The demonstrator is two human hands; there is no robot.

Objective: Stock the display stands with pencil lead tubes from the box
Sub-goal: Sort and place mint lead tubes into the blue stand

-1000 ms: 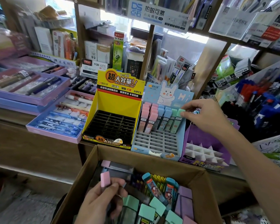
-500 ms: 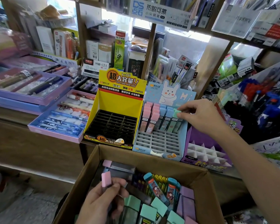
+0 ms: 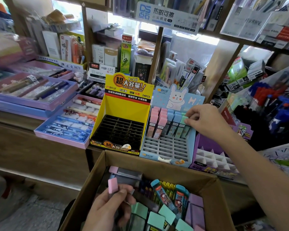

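A light-blue rabbit display stand holds pink, blue and green-capped lead tubes in its back rows; the front slots are bare. My right hand pinches the cap of a green lead tube standing at the right end of the stand's rear rows. My left hand grips a pink-capped lead tube upright over the cardboard box. The box holds several tubes with mint, purple and blue caps. To the left, a yellow display stand shows an empty black grid.
A purple display stand with white dividers sits right of the blue one. Flat trays of pens lie on the counter at left. Shelves packed with stationery rise behind, with a wooden post between them.
My right hand shifted slightly left and lower along the green tubes' caps. My left hand with the pink tube stayed over the box. The view drifted a little.
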